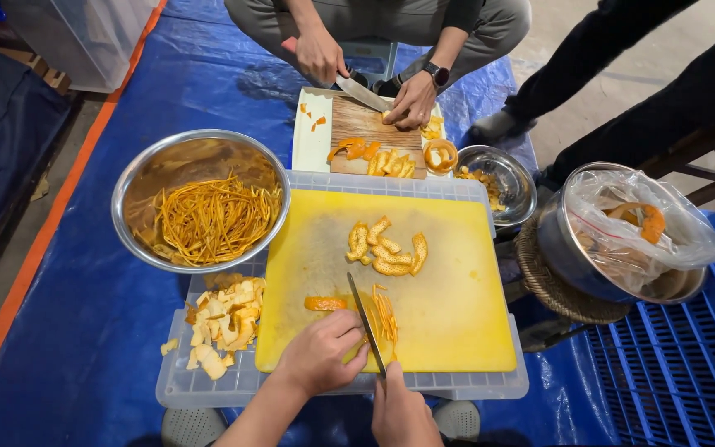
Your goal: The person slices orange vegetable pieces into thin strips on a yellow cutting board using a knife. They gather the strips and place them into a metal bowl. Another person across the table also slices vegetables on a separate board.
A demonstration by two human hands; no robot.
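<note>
Peel piece: orange peel piece [359,346] flat on yellow cutting board [448,240], near board's front edge, pinned under L fingertips, mostly hidden by them.
L hand: left hand [320,358] comes in from bottom, fingers curled, tips pressed down on the peel just left of the blade.
R hand: right hand [401,416] at bottom edge, fist closed round knife handle; handle itself hidden.
Knife: knife [365,321] blade runs away from the person, slightly tilted left, edge down on the peel, touching L knuckles.
Cut strips: thin orange strips [386,313] just right of blade, on board.
Other bits on board: one small peel chunk [325,303] left of blade; pile of curled peel pieces [384,247] mid-board, well apart from hands.
Under board: pale plastic crate [208,385], upside-down w/ grid surface; heap of pale pith scraps [223,321] on it, left of board.
Steel bowl: big steel bowl [200,199] upper left, touching crate's corner, full of fine peel shreds.
Across: 2nd person crouched opposite, hand [412,101] holding peel on wooden board [364,126], other hand w/ knife.
Right side: small steel bowl [500,180] w/ scraps; pot lined w/ clear bag [635,228] on woven ring, blue crate beside it.
Floor: blue tarp [84,331].
</note>
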